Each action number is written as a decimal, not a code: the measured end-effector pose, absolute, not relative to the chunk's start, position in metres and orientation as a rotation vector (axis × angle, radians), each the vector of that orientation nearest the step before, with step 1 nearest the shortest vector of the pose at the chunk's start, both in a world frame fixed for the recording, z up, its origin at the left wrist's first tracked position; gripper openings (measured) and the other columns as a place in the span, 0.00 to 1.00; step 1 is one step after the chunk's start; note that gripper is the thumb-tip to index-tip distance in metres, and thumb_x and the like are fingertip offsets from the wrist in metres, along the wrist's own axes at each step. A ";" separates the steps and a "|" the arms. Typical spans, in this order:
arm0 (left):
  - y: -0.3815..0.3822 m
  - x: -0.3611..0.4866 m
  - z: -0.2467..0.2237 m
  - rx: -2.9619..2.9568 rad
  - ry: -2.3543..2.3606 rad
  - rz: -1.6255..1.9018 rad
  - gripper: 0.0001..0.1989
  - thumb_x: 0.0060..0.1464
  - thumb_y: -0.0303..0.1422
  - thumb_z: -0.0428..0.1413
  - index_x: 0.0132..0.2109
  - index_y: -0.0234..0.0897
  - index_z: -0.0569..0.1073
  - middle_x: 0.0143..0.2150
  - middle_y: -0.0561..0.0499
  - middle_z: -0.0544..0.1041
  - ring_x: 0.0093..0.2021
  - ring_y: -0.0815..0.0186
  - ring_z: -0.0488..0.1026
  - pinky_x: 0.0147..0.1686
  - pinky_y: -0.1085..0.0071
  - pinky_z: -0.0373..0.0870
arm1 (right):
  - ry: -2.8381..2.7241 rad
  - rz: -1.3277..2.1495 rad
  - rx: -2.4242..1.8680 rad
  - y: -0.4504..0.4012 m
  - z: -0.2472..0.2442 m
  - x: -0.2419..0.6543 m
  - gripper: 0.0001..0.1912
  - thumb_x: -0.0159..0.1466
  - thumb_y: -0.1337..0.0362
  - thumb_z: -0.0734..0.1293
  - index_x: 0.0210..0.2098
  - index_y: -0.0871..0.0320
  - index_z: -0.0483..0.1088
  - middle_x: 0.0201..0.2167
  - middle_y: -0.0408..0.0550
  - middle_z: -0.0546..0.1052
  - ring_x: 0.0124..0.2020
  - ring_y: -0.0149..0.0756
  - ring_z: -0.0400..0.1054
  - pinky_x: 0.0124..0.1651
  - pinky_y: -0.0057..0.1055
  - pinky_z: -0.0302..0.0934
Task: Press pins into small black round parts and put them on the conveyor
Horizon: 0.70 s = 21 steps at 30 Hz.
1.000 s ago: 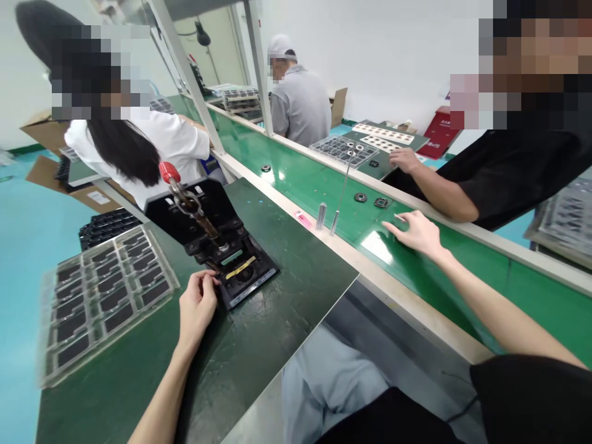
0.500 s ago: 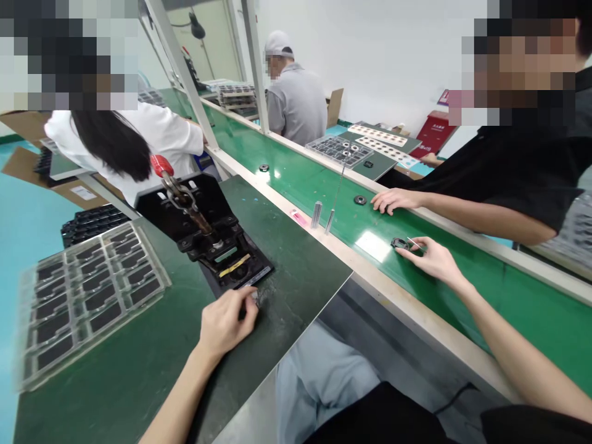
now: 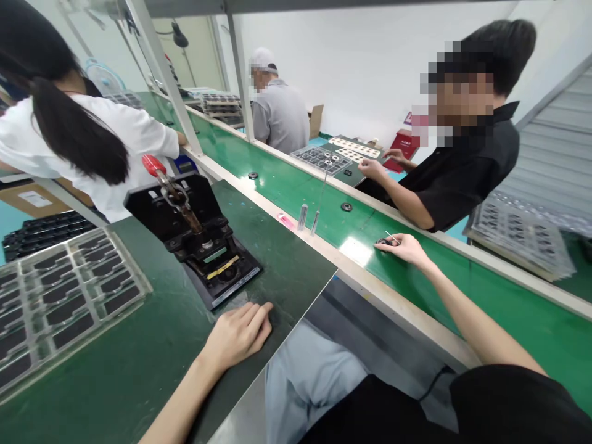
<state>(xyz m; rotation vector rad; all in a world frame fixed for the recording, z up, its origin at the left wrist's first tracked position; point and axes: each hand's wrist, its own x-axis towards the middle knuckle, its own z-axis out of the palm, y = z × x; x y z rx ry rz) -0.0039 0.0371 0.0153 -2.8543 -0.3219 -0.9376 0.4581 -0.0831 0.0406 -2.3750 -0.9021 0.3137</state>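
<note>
My left hand (image 3: 240,333) rests on the dark green work mat (image 3: 296,277), fingers loosely stretched and nothing visible in them. Just beyond it stands a black clamp fixture (image 3: 222,259) with a red-tipped lever (image 3: 153,165) raised and a yellow strip across its base. Over the green conveyor belt, my right hand (image 3: 407,250) pinches a small black round part (image 3: 383,245). A thin whitish stick (image 3: 392,237) pokes up from the same fingers; its kind is unclear. Another black round part (image 3: 346,207) lies on the belt farther off.
A clear tray of dark pieces (image 3: 69,302) lies at left. Metal posts (image 3: 302,217) and a pink item (image 3: 285,221) sit on the belt's pale rail. Co-workers sit at left, behind, and across the belt; stacked clear trays (image 3: 518,234) stand at right.
My left hand has drawn back from the fixture's front edge, its pinch loosened. The co-worker across has lifted a hand off the belt. The view has shifted; my right hand keeps its part.
</note>
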 end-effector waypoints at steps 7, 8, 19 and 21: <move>0.041 0.000 0.014 -3.004 -0.617 -0.933 0.10 0.67 0.28 0.47 0.50 0.37 0.72 0.33 0.51 0.80 0.29 0.67 0.78 0.28 0.73 0.72 | -1.239 0.115 -1.963 -0.088 0.040 0.334 0.28 0.56 0.39 0.73 0.41 0.58 0.75 0.24 0.40 0.68 0.26 0.34 0.64 0.31 0.30 0.60; 0.040 0.000 0.014 -3.029 -0.708 -0.944 0.10 0.67 0.30 0.48 0.51 0.37 0.72 0.34 0.50 0.80 0.30 0.66 0.78 0.30 0.72 0.73 | -1.268 0.146 -1.895 -0.085 0.035 0.309 0.27 0.58 0.41 0.73 0.43 0.58 0.74 0.24 0.39 0.68 0.26 0.33 0.65 0.32 0.30 0.61; 0.037 0.000 0.018 -3.080 -0.923 -0.984 0.21 0.64 0.37 0.53 0.61 0.36 0.66 0.54 0.40 0.79 0.55 0.55 0.79 0.53 0.59 0.79 | -1.620 0.749 -1.498 -0.018 0.029 0.229 0.24 0.63 0.45 0.72 0.47 0.58 0.76 0.28 0.39 0.70 0.27 0.30 0.64 0.33 0.27 0.60; 0.035 0.001 0.017 -3.104 -0.887 -0.996 0.21 0.65 0.37 0.54 0.62 0.35 0.65 0.56 0.40 0.79 0.56 0.55 0.78 0.55 0.59 0.78 | -1.503 0.759 -1.436 -0.013 0.042 0.243 0.24 0.69 0.43 0.65 0.44 0.58 0.78 0.26 0.40 0.68 0.24 0.29 0.60 0.29 0.28 0.58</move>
